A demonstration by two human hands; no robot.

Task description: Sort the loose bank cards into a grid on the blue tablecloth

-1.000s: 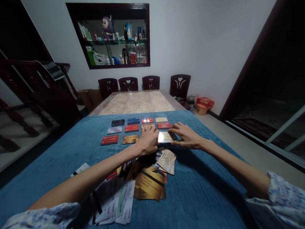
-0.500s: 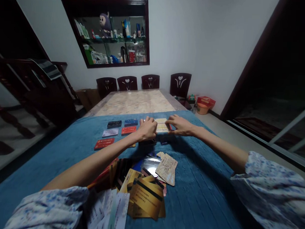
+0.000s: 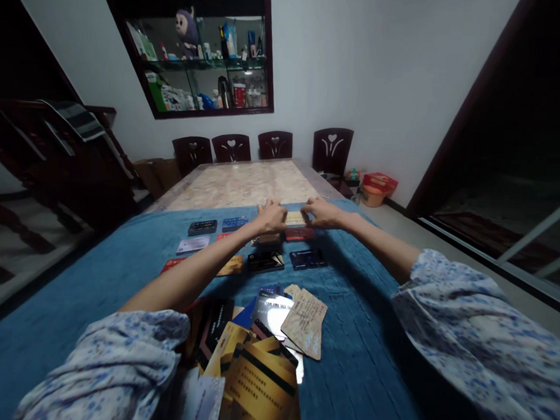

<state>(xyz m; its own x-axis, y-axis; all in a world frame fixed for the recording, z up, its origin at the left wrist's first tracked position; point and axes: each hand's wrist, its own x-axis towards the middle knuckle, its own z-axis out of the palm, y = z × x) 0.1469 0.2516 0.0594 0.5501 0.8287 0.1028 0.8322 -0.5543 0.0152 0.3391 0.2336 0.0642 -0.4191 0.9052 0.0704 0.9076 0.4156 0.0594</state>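
Observation:
My left hand and my right hand reach to the back row of card piles on the blue cloth. Between them lies a pale yellow card, its left edge pinched by my left fingers and its right edge by my right fingers. Just below it is a red card pile. Nearer me are a black card pile and a dark blue one. Gold cards and beige cards overlap in a loose heap close to my body.
More piles stand on the left: black, blue, silver and gold. A blue cloth covers the near part of the table. Dark chairs line the far side.
Both hands have moved slightly away from me with the pale yellow card between them. The red pile and the black and dark blue piles in front now show more fully.

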